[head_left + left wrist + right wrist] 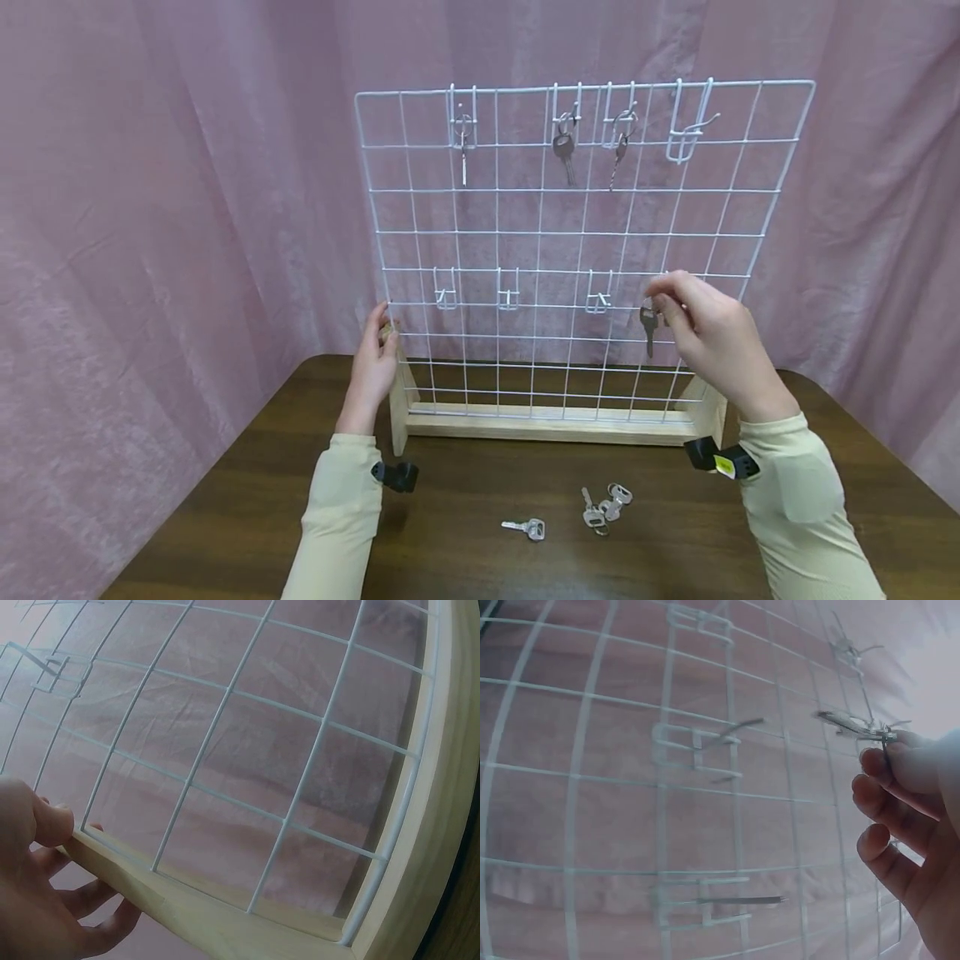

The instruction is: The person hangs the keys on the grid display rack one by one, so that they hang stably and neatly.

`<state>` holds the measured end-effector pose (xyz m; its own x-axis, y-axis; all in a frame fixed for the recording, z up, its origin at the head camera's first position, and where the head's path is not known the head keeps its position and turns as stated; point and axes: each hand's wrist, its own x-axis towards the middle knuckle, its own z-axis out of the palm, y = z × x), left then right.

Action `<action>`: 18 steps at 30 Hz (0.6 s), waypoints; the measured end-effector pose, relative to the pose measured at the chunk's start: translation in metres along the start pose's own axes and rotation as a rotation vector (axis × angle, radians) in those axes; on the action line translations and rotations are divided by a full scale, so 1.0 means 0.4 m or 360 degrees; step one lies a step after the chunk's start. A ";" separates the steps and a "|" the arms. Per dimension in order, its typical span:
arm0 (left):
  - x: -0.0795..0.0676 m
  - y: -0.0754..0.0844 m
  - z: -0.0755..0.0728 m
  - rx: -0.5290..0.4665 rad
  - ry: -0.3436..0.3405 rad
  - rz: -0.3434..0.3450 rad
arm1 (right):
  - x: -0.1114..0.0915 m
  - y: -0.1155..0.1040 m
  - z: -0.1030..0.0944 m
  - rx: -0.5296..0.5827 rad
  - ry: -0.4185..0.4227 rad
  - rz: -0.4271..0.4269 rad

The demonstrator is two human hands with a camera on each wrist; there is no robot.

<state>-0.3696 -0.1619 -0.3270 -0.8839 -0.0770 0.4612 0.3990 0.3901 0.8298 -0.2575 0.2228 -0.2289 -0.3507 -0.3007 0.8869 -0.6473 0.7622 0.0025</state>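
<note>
My right hand (712,342) pinches a key (649,329) by its ring between thumb and forefinger, in front of the lower right part of a white wire grid (517,233). The key's blade hangs down in the head view; in the right wrist view the key (844,721) juts out from the fingertips, the other fingers loosely bent. With thumb in front and fingers behind, my left hand (45,877) grips the wooden side post (165,907) of the grid's stand. Lower hooks (597,302) hang to the left of the held key.
Along the grid's top, keys (563,146) hang on three hooks, and a bare hook (682,146) is at the right. On the brown table (450,492) lie a single key (535,529) and a small cluster of ringed keys (594,518). A pink curtain (187,208) hangs behind.
</note>
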 end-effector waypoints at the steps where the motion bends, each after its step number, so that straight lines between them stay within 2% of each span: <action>1: 0.001 0.001 0.000 0.0000 0.0004 0.0001 | 0.013 0.002 -0.005 0.0019 0.0017 -0.0001; 5: 0.002 0.007 0.002 0.0010 0.0027 0.0011 | 0.063 0.005 -0.028 0.0074 0.0113 0.0015; 9: 0.000 0.011 0.004 0.0018 0.0035 0.0017 | 0.123 0.006 -0.053 0.0096 0.0318 0.0104; 14: -0.003 0.012 0.004 0.0027 0.0032 0.0008 | 0.209 0.013 -0.075 0.0130 0.0627 0.0325; 18: -0.008 0.009 0.004 0.0050 0.0038 -0.0014 | 0.260 0.019 -0.080 0.0158 0.0773 0.0564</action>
<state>-0.3658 -0.1589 -0.3259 -0.8811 -0.1024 0.4618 0.3833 0.4177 0.8238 -0.2769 0.2157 -0.1220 -0.2226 0.2753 0.9352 -0.6159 0.7040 -0.3538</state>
